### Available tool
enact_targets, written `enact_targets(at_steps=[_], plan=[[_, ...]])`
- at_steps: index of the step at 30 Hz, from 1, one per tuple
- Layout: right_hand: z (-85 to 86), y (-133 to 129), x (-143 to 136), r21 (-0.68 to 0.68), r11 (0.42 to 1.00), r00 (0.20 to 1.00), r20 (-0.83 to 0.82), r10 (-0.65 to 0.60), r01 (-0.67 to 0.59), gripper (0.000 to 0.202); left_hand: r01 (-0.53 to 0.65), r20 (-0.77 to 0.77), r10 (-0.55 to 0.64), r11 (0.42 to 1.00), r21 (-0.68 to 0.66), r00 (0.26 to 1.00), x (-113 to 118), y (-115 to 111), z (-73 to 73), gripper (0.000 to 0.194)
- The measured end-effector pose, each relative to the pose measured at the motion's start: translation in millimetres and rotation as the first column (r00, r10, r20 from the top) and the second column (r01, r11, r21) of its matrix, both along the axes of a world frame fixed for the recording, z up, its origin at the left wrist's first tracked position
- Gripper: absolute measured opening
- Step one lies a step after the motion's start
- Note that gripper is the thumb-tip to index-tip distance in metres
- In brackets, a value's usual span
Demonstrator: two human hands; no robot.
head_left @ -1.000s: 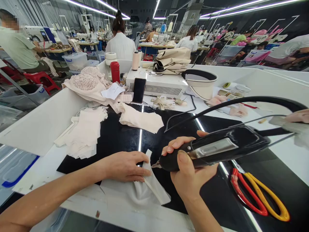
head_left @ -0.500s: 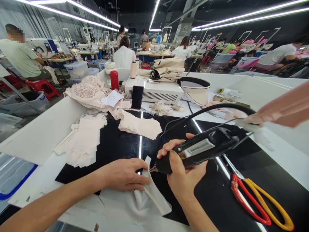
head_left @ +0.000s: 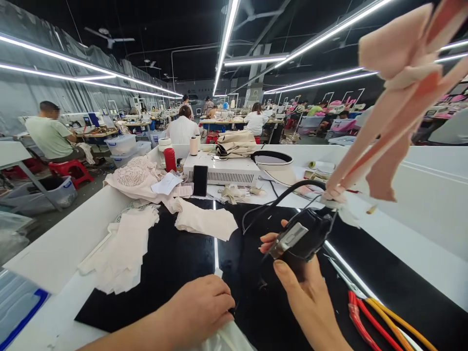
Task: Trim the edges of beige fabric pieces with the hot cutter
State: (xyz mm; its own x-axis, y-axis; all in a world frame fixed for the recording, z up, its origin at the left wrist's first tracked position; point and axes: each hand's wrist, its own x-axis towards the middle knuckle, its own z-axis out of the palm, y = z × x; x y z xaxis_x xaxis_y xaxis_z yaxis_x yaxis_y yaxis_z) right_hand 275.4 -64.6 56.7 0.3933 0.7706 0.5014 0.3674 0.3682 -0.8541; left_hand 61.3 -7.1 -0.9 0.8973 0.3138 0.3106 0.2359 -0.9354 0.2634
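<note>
My right hand (head_left: 307,292) grips a black corded hand tool (head_left: 310,234) with a silvery lever or plate on its side. The tool is held above the black work mat (head_left: 256,273), and its front end is blurred. Pink fabric strips (head_left: 380,112) hang from above and are tied at its cord end. My left hand (head_left: 199,307) is closed on a white fabric piece (head_left: 230,336), whose tip shows beyond the fingers. Most of that piece is hidden under the hand or cut off by the lower edge.
Red-and-yellow-handled scissors (head_left: 369,312) lie at the right. Pale fabric stacks (head_left: 122,248) and another bundle (head_left: 204,219) sit left and centre. Behind stand a phone (head_left: 200,180), a white vented box (head_left: 226,170) and a visor (head_left: 274,165). People work at sewing machines beyond the table's raised wall.
The tool has come away from the fabric, back and to the right, in my right hand. My left hand has curled in on the fabric, and the view has tilted up.
</note>
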Motion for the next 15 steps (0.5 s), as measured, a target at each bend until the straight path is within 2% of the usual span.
enact_targets(at_steps=[4, 8, 10, 12, 15], plan=[[-11.0, -16.9, 31.1, -0.182, 0.979, 0.985, 0.159, -0.065, 0.094, 0.046, 0.027, -0.012, -0.026, 0.994, 0.103, 1.0, 8.8, -6.7, -15.0, 0.022], [-37.3, -42.1, 78.1, -0.291, 0.928, 0.933, 0.337, -0.129, 0.234, 0.059, 0.009, -0.007, -0.008, 0.984, 0.178, 1.0, 7.7, -9.2, -22.4, 0.019], [-54.3, -58.6, 103.9, -0.294, 0.915, 0.88, 0.46, -0.118, 0.276, 0.057, 0.016, 0.002, -0.017, 0.977, 0.214, 1.0, 5.8, -10.0, -23.3, 0.018], [-69.1, -77.1, 124.5, -0.237, 0.919, 0.795, 0.595, -0.12, 0.316, 0.053, 0.03, -0.015, -0.027, 0.964, 0.263, 1.0, 3.3, -11.1, -22.1, 0.015], [-80.5, -104.8, 137.7, -0.194, 0.921, 0.667, 0.74, -0.09, 0.339, 0.053, 0.044, -0.058, -0.027, 0.944, 0.326, 0.998, -1.0, -12.9, -15.4, 0.012]])
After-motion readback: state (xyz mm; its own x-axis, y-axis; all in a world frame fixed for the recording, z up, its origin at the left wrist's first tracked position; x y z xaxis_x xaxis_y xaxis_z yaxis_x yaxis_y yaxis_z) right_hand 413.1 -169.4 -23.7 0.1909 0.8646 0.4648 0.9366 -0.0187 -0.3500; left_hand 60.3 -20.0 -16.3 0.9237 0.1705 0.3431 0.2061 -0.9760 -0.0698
